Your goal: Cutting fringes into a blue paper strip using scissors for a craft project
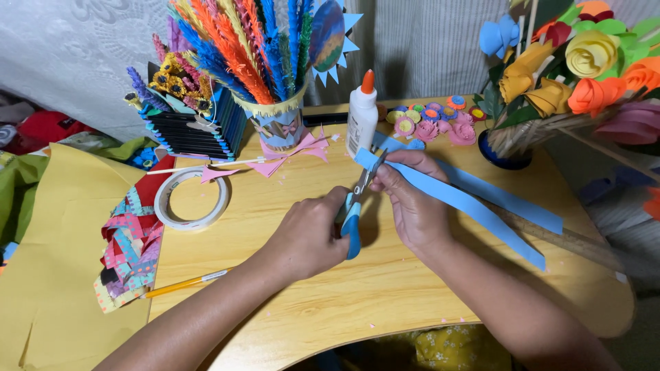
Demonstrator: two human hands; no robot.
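A: At the middle of the pale wooden table (385, 288) we find the left hand (309, 237) closed round the blue plastic handles of the scissors (355, 206), their metal blades parted over a strip end.

B: We confirm. The right hand (412, 203) pinches the blue paper strip (467, 203) just beside the blades; the strip is flat, matte and long, trailing right across the table.

A: We note a white glue bottle (361, 120) with an orange tip upright behind the hands.

B: And a round tape roll (192, 199) to the left, with a yellow pencil (185, 283) near the front edge.
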